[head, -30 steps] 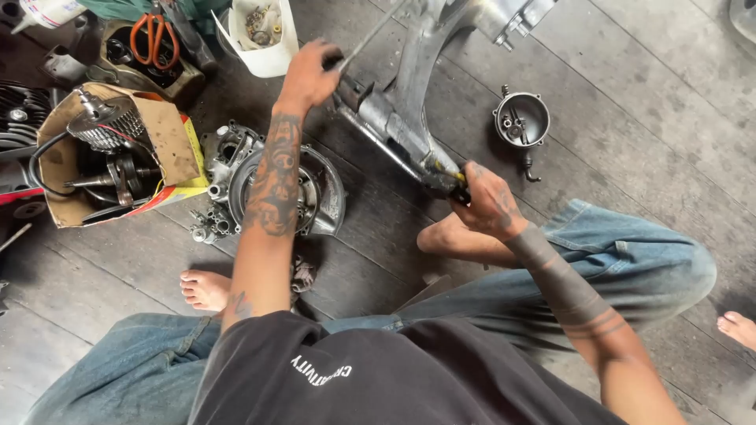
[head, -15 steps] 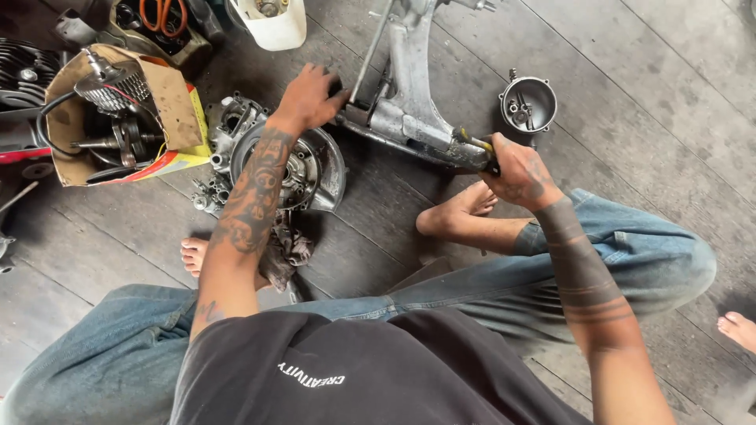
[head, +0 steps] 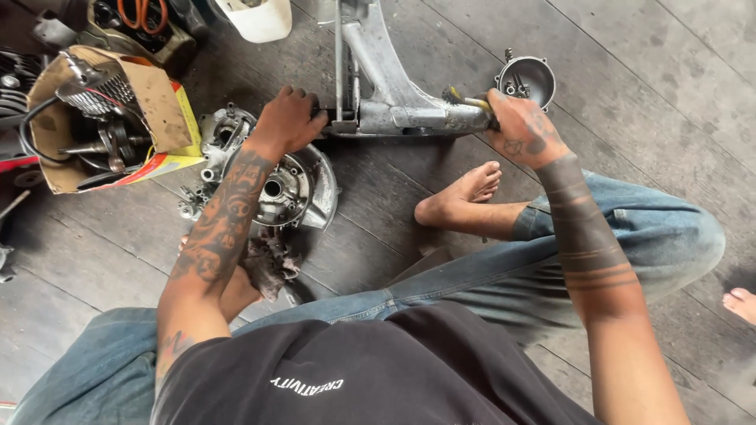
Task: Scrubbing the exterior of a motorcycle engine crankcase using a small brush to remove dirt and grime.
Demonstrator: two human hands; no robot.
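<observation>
Head view: left hand grips metal casting; right hand clenched on yellow-handled tool, work unfinished.

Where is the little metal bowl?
In the head view the metal bowl sits on the wooden floor at upper right, just beyond the right hand and beside the end of the grey metal casting.

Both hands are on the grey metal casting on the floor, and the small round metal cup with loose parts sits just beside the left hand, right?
Not quite. In the head view both hands do grip the grey metal casting, but the round metal cup sits beside the right hand, not the left hand. The left hand is at the casting's opposite end.
</observation>
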